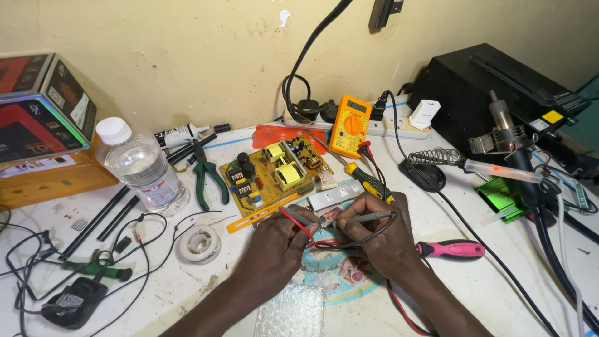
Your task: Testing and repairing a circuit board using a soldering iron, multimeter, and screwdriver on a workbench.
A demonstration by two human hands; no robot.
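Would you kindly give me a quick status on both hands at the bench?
Left hand on red probe. Right hand on grey probe. Tips meet at small part. Yellow circuit board just behind.

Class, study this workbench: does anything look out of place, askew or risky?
Yes. A water bottle stands upright beside the bare circuit board, near loose wires. Both hands hold probes.

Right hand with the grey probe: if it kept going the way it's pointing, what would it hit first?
The right hand points left, so it would probably first meet the left hand holding the red probe.
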